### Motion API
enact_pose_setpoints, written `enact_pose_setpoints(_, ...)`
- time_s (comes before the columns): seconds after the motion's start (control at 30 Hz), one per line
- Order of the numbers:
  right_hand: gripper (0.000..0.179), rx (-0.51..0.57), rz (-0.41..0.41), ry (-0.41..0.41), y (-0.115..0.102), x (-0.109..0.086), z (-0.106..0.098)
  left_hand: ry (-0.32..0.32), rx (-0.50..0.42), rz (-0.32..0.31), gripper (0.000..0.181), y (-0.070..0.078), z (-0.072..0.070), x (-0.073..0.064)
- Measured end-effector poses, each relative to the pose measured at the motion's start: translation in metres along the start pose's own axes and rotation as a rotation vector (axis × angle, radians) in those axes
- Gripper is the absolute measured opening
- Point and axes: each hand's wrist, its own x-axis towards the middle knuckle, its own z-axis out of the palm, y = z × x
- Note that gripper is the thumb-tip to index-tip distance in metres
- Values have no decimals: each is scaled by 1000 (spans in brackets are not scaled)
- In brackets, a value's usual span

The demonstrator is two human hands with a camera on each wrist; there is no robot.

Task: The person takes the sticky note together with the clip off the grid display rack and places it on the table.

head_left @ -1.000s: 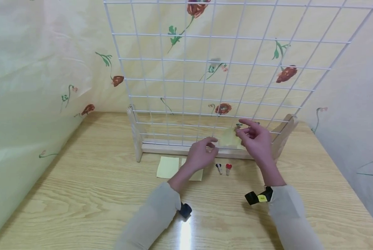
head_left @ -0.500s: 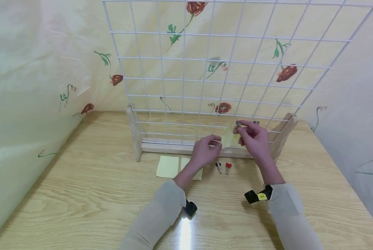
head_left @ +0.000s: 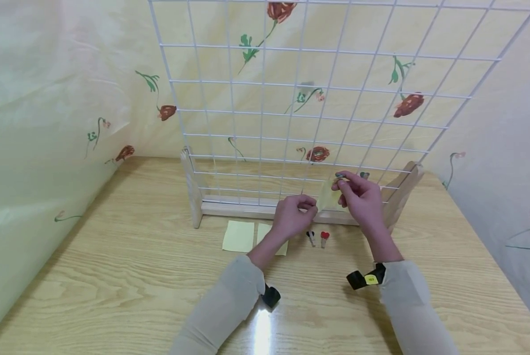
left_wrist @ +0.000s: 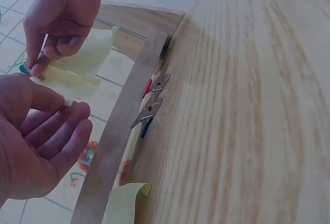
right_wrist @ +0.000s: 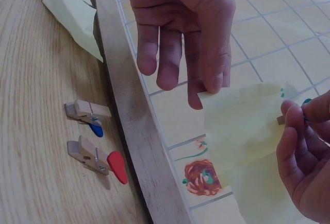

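Observation:
My left hand (head_left: 293, 214) pinches the lower left corner of a pale yellow paper note (right_wrist: 242, 121) between thumb and index finger. My right hand (head_left: 362, 197) pinches a small wooden clothespin (right_wrist: 281, 120) with a green ornament (head_left: 339, 175) at the note's upper edge, against the white wire grid (head_left: 260, 133). The right fingers partly cover that clothespin. Another yellow note (right_wrist: 268, 193) hangs beside it on the grid, largely behind my right hand in the head view. A dark green clip ornament (head_left: 364, 174) shows above that hand.
On the table before the grid's wooden base bar (head_left: 238, 211) lie a clothespin with a blue ornament (right_wrist: 87, 110) and one with a red ornament (right_wrist: 95, 157). Two yellow notes lie to the left, one flat note (head_left: 238, 236) and one partly under my left forearm.
My left hand has moved right to the hanging note and now pinches its corner; the note has bent toward the right. My right fingers have closed on the clothespin at its top.

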Motion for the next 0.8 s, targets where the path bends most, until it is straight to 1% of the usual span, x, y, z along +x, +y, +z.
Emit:
enact_pose_setpoints(0.37,26,84,15,58,0,-1,4,-3,-5,-19,10,0,-1,0)
enact_pose_setpoints(0.47,23,111,17,84,1,-1,6,-8,-35,-18,10,0,-2,0)
enact_pose_setpoints(0.6,18,162,-5,129,2,0,7,-22,-73,-18,8,0,-2,-1)
enact_pose_setpoints(0.73,18,214,-11,152,2,0,7,-30,-66,-18,8,0,-3,-2)
enact_pose_setpoints(0.8,19,219,-5,158,1,-1,6,-34,-64,-20,8,0,-3,-3)
